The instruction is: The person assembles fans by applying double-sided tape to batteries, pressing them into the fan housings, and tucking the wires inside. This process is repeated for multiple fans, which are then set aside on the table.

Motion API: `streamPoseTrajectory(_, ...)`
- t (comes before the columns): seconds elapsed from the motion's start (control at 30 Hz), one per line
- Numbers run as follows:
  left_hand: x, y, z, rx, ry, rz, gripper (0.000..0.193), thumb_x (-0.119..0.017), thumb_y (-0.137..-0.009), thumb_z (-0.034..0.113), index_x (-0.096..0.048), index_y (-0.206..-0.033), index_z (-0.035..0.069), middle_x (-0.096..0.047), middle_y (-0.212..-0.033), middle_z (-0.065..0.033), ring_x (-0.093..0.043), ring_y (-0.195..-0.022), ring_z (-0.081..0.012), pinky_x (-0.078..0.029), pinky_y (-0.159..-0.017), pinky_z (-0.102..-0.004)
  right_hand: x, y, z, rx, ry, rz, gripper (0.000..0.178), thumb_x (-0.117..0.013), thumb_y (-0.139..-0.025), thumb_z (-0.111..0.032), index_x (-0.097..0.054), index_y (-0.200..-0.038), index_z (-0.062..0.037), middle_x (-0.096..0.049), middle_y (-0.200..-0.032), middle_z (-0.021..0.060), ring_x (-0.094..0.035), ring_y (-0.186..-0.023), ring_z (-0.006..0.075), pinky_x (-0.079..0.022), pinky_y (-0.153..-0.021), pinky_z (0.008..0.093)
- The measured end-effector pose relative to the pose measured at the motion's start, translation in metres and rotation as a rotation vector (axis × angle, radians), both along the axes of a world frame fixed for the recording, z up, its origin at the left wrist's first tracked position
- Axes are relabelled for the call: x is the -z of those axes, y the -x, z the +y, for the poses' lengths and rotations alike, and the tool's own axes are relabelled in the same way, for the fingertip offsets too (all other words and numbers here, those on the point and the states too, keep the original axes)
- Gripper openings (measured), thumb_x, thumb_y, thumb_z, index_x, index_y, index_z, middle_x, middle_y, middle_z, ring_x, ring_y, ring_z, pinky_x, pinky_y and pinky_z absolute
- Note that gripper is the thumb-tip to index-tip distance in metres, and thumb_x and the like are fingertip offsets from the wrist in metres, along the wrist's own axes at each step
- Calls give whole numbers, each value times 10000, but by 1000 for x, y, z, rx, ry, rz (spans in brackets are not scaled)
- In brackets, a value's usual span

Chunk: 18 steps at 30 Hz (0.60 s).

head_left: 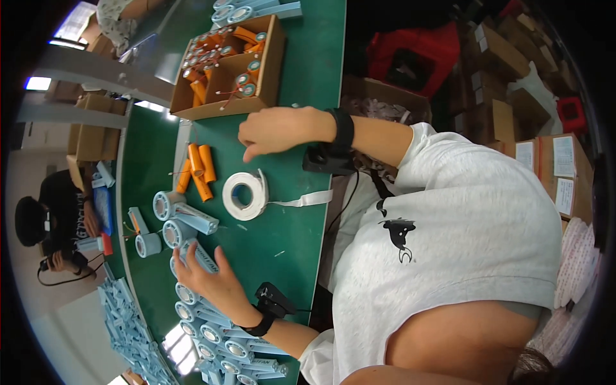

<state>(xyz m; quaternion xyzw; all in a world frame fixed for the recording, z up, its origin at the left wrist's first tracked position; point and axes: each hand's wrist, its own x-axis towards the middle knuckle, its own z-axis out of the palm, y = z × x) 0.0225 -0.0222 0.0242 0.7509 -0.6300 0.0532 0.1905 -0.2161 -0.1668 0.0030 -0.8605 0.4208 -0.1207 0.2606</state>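
Observation:
My left hand (210,283) is open with its fingers spread over a light-blue handheld fan (205,260). The fingers hide part of that fan, and I cannot tell how firmly they touch it. More light-blue fans lie just beyond it and in a dense group beside my wrist. My right hand (279,131) hangs above the green table with curled fingers and the thumb pointing down; whatever is inside them is hidden. Below it sits a roll of white tape (258,192) with a loose strip pulled out. Several orange battery cells (206,162) with thin wires lie next to the roll.
A cardboard box (224,111) with dividers holds orange cells near my right hand. Across the table (295,237) a person in a black cap (29,221) handles blue parts by a heap of blue pieces (128,321). A red crate (417,54) and cartons stand behind.

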Motion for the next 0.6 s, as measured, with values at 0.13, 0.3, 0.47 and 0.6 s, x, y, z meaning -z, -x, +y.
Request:
streamPoseTrajectory(0.13,8,32,-17,543,-203,5,457,-656,-703,180,-472,-1089,17,-427,-1181,-161,-345,-1120,-351,-274,-938,-433,1,-15,65,-112,-32,-80,355,-651,-710,-334,-555,-800,-5,-567,-729,172,-573,-757,307,-444,-607,405)
streamPoseTrajectory(0.3,37,31,-23,667,-16,10,451,-640,-721,190,-453,-1088,5,-484,-1078,-164,-373,-1097,-334,-258,-934,-433,30,-19,81,-105,231,-485,237,-609,-740,-227,-552,-688,-4,-562,-629,157,-551,-612,349,-433,-535,408)
streamPoseTrajectory(0.47,23,38,8,444,129,-12,432,-578,-803,226,-423,-1098,-48,-565,-974,-117,-463,-935,-270,-225,-921,-431,-31,12,93,-348,-93,-527,140,-541,-789,-146,-516,-766,-11,-542,-635,166,-565,-635,306,-417,-548,414)
streamPoseTrajectory(0.6,10,27,22,340,92,63,365,-563,-801,119,-436,-1108,-31,-574,-1036,-75,-365,-990,-267,-241,-914,-383,-40,17,83,-719,-71,-392,157,-524,-806,-158,-516,-764,-6,-563,-671,156,-564,-651,301,-423,-564,405)
